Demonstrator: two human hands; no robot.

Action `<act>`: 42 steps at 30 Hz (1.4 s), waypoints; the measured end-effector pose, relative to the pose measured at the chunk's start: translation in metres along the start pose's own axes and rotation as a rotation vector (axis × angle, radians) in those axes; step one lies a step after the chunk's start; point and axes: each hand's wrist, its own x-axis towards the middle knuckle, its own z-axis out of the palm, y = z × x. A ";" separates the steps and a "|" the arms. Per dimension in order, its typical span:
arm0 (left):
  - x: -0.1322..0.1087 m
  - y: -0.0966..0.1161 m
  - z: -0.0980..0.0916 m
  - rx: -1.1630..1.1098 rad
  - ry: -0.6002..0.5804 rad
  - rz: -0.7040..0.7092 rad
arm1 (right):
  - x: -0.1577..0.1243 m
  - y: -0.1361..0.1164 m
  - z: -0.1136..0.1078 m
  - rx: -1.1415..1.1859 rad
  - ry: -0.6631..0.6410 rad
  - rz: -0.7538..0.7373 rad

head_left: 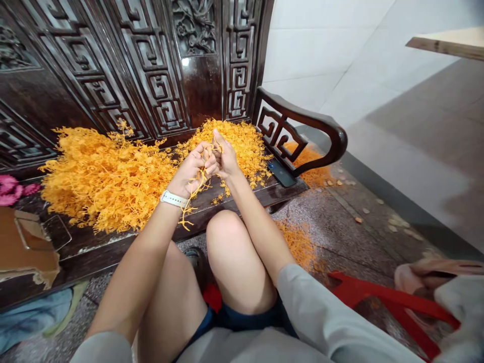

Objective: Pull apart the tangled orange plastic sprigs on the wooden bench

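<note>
My left hand, with a pale watch strap at the wrist, is closed around a thin orange-yellow branched sprig. Its stringy ends dangle below the palm. Close against it, my right hand pinches the upper part of the sprig, thumb pointing up; the exact grip of its fingers is partly hidden. On the dark wooden bench, a large heap of long branched sprigs lies to the left of my hands. Behind and to the right of them is a pile of small orange-yellow pieces.
A dark phone lies near the bench's right end, beside the carved armrest. At left are a cardboard box and pink pieces. Orange scraps litter the floor; a red plastic stool stands at lower right.
</note>
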 end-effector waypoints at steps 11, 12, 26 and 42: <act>-0.007 0.008 -0.006 0.176 0.156 0.208 | -0.003 -0.016 -0.001 0.138 -0.002 -0.090; -0.006 0.011 -0.010 0.208 0.217 0.265 | -0.003 -0.021 -0.006 0.173 0.010 -0.117; -0.005 0.025 -0.041 -0.397 0.221 0.413 | 0.030 0.015 -0.064 -0.648 0.483 -0.216; -0.005 0.023 -0.025 -0.221 0.009 0.047 | -0.017 -0.017 0.001 -0.301 -0.327 -0.209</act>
